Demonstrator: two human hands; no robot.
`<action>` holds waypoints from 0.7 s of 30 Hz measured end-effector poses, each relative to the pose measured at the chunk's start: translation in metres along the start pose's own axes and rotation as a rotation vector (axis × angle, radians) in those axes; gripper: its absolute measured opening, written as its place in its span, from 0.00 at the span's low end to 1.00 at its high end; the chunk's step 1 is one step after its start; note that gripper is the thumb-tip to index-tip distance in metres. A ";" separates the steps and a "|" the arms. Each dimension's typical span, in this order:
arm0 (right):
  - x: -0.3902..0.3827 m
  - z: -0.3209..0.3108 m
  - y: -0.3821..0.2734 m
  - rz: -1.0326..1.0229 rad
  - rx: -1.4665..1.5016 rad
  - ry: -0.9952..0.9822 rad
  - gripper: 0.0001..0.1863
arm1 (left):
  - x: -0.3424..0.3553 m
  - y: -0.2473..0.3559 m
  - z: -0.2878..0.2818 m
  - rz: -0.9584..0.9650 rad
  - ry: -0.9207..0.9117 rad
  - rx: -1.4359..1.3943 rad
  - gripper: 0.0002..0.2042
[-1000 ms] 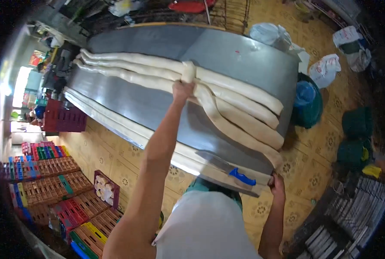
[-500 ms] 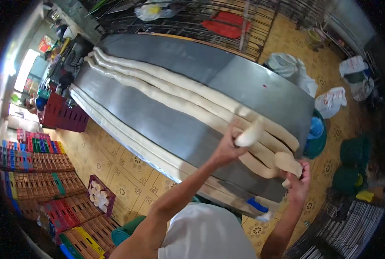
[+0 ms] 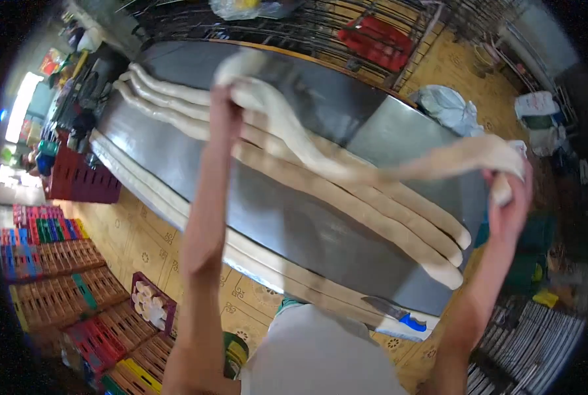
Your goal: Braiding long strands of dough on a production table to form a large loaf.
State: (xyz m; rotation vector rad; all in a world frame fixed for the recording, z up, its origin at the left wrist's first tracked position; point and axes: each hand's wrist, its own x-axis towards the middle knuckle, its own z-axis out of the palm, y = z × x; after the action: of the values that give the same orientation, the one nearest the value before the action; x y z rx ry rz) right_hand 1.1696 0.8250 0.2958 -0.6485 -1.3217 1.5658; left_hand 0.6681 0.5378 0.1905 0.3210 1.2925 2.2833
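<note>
A long, pale dough strand [image 3: 287, 135] is in the air over the steel table [image 3: 399, 115], blurred by motion. My left hand [image 3: 228, 102] grips it toward the far left and my right hand [image 3: 508, 191] grips its other end beyond the table's right edge. Beneath it, several long dough ropes [image 3: 399, 230] lie side by side along the table. More long strips [image 3: 146, 172] run along the near edge, where a knife [image 3: 409, 321] with a blue handle rests.
Wire racks [image 3: 320, 23] with a red item [image 3: 376, 43] stand behind the table. White sacks [image 3: 452, 108] are at the right, stacks of colored crates [image 3: 50, 263] at lower left, a purple crate [image 3: 152, 303] on the tiled floor, and stacked metal trays [image 3: 531, 342] at lower right.
Both hands have risen with a dough strand stretched between them. My left hand has moved left and away from me, my right hand out to the right and upward.
</note>
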 end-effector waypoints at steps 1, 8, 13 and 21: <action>0.017 0.000 0.019 0.154 -0.153 0.011 0.31 | 0.030 0.007 -0.020 0.127 0.036 0.304 0.21; -0.099 -0.097 0.169 0.116 -1.152 -0.122 0.38 | -0.020 -0.051 -0.139 -0.203 0.113 0.433 0.30; -0.254 -0.227 0.156 0.379 -1.527 0.114 0.49 | -0.204 -0.147 -0.135 -0.420 0.144 0.548 0.24; -0.267 -0.290 0.139 0.262 -1.611 -0.162 0.44 | -0.374 -0.239 0.007 -0.656 -0.498 0.538 0.27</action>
State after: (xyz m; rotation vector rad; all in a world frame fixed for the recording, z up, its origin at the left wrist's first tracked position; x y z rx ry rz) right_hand 1.4812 0.7190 0.0386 -1.6743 -2.5821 0.3824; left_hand 1.0612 0.4491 0.0046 0.5141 1.4406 1.1993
